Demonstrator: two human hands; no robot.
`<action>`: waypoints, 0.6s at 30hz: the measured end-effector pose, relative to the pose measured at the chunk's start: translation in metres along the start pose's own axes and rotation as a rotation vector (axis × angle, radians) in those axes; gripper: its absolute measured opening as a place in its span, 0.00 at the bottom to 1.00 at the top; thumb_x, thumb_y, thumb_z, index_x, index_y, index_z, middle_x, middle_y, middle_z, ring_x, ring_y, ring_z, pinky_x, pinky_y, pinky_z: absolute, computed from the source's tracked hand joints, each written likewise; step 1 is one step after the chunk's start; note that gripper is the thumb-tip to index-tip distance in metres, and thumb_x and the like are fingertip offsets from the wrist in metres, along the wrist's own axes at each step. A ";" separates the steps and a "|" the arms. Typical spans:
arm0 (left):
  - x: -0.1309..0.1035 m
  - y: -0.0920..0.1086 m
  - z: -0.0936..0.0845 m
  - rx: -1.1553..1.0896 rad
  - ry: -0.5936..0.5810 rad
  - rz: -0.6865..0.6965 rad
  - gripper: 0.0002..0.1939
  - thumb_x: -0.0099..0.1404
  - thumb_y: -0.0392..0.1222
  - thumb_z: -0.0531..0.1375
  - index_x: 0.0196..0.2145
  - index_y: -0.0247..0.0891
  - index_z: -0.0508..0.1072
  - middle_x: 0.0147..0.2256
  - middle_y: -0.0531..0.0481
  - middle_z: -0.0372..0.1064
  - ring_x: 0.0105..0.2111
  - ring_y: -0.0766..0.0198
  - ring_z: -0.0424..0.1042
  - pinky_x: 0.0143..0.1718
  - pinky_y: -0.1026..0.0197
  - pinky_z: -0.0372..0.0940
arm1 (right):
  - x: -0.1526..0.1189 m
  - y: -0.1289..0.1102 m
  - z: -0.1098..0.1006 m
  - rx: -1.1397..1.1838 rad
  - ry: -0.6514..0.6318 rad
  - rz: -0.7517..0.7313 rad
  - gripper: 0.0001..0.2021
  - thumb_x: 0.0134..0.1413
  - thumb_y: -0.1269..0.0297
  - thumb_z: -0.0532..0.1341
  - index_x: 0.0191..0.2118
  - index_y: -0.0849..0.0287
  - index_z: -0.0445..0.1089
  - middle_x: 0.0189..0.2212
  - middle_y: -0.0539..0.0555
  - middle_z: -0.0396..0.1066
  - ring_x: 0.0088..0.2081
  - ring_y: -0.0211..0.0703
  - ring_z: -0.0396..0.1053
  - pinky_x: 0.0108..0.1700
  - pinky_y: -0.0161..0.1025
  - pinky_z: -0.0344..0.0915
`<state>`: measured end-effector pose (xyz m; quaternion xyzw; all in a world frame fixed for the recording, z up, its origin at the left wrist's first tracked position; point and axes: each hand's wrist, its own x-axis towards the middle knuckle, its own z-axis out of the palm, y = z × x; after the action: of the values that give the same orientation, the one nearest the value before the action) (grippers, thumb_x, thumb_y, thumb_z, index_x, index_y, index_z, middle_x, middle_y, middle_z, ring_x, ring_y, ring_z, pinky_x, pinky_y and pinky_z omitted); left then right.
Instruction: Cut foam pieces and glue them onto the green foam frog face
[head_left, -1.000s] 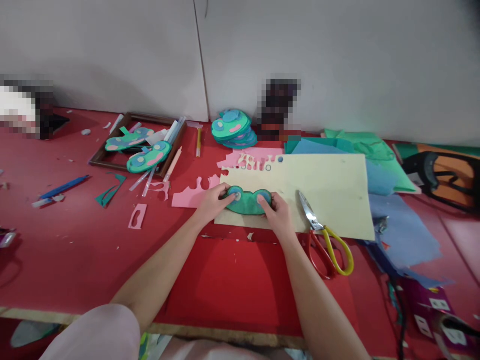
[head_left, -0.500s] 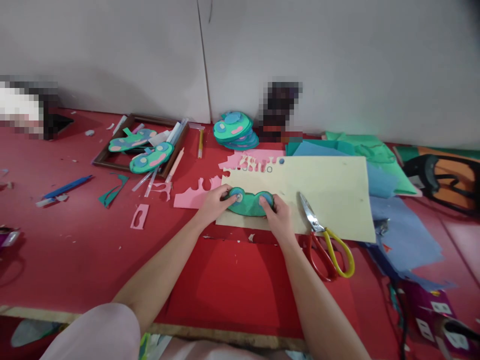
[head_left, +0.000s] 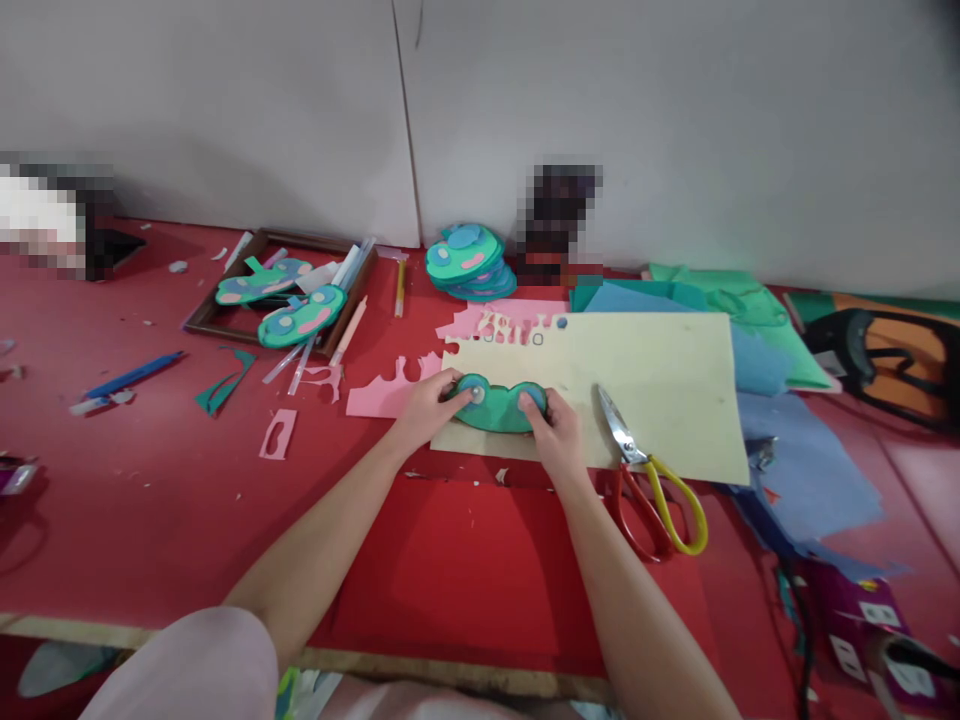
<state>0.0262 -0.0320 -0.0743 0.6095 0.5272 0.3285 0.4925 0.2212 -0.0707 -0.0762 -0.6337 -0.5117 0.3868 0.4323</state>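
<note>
The grip's clamped on both ends of the green cutout [head_left: 499,412], left hand [head_left: 424,412] at its nine o'clock, right hand [head_left: 559,428] at three, above the pale yellow sheet [head_left: 667,375]! Uneven thumb pressure could skew the blue discs [head_left: 468,384]; a careless rightward swing might knock the scissors [head_left: 636,456] at four o'clock.

Both arms reached fwd & angled in, so the hands sat nearly level, near each other but not touching. L forearm [head_left: 322,545] slanted up & to the right, R forearm [head_left: 637,590] up & to the left. L hand [head_left: 424,412] was in a pinch grip, L thumb [head_left: 459,403] on top, pointing inward; R hand [head_left: 561,432] roughly mirrored it, R thumb [head_left: 532,412] angled fwd & in. Other fingers curled, mostly hidden from me; wrists approx. straight.
</note>
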 end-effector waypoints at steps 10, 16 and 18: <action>-0.001 0.002 0.000 0.099 0.014 0.000 0.16 0.58 0.54 0.59 0.29 0.38 0.66 0.24 0.56 0.57 0.25 0.68 0.57 0.26 0.65 0.53 | 0.003 0.001 -0.001 0.033 0.025 0.011 0.20 0.54 0.47 0.59 0.23 0.57 0.56 0.18 0.43 0.49 0.21 0.33 0.50 0.22 0.33 0.50; 0.001 -0.001 0.001 0.054 0.055 0.005 0.15 0.58 0.54 0.60 0.29 0.38 0.66 0.24 0.57 0.56 0.24 0.69 0.55 0.25 0.65 0.51 | 0.003 -0.001 -0.001 0.041 -0.019 0.070 0.19 0.52 0.44 0.59 0.30 0.57 0.63 0.18 0.44 0.55 0.20 0.35 0.58 0.21 0.34 0.58; 0.002 -0.002 0.001 0.056 0.067 0.012 0.15 0.58 0.53 0.60 0.30 0.38 0.66 0.24 0.57 0.56 0.24 0.69 0.55 0.25 0.65 0.51 | 0.004 0.000 0.000 0.044 -0.025 0.065 0.19 0.50 0.44 0.61 0.31 0.56 0.64 0.19 0.44 0.56 0.20 0.35 0.57 0.21 0.35 0.59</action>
<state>0.0265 -0.0306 -0.0770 0.6147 0.5489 0.3369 0.4554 0.2224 -0.0673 -0.0767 -0.6355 -0.4878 0.4196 0.4267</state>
